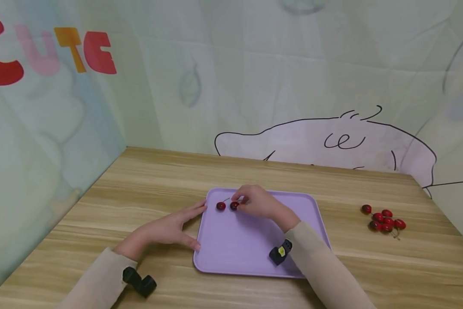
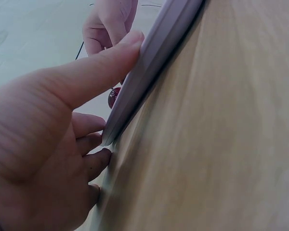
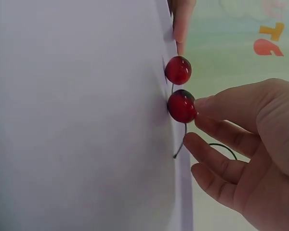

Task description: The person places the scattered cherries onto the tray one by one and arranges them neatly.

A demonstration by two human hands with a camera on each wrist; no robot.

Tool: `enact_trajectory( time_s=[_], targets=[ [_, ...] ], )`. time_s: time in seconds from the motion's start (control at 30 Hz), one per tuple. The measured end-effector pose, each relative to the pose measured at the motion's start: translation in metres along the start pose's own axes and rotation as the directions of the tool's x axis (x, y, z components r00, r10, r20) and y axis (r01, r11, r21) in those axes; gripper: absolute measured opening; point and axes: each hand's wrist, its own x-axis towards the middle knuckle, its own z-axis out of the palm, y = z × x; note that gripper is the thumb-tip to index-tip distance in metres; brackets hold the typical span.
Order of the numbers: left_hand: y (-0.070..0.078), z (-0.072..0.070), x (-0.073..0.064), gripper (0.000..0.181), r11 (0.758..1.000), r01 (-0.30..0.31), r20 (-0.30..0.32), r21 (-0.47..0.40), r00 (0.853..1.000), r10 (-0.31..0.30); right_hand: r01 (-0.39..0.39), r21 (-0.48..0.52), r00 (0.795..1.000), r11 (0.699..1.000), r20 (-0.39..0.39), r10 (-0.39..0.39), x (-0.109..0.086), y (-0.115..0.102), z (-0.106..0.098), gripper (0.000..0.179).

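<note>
Placement looks like the step in hand, judging from my end. I've got the right hand [image 1: 256, 201] pinching one cherry [image 1: 234, 207] between thumb and finger, low over the tray [image 1: 247, 253] near its far left corner, just beside the other cherry [image 1: 220, 206]. The left hand [image 1: 169, 227] is spread, thumb and fingertips against the tray's left edge. Next move probably calls for easing that pinch gently, since round, slick fruit could roll. Both are glossy dark red, with skinny stems [image 3: 183, 140]; the tray's smooth, purple, round-cornered. More cherries [image 1: 388, 221] lie bunched toward the streaky wood table's [image 1: 401, 270] right edge.
</note>
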Motion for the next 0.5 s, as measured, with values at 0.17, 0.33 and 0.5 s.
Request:
enact_trajectory(
  time_s=[0.17, 0.33, 0.5],
  targets=[
    [0.000, 0.001, 0.001, 0.103, 1.000, 0.002, -0.001, -0.002, 1.000, -0.002, 0.014, -0.006, 1.000, 1.000, -0.010, -0.014, -0.008, -0.001, -0.013, 0.025],
    [-0.001, 0.002, 0.001, 0.103, 1.000, 0.002, -0.002, -0.002, 1.000, -0.002, 0.015, 0.001, 0.999, 1.000, -0.038, -0.015, -0.019, -0.003, -0.031, 0.026],
    [-0.002, 0.002, 0.001, 0.103, 1.000, 0.002, -0.006, 0.002, 1.000, -0.002, 0.044, -0.024, 0.995, 0.999, -0.094, -0.046, -0.033, 0.000, -0.049, 0.026]
  ],
)
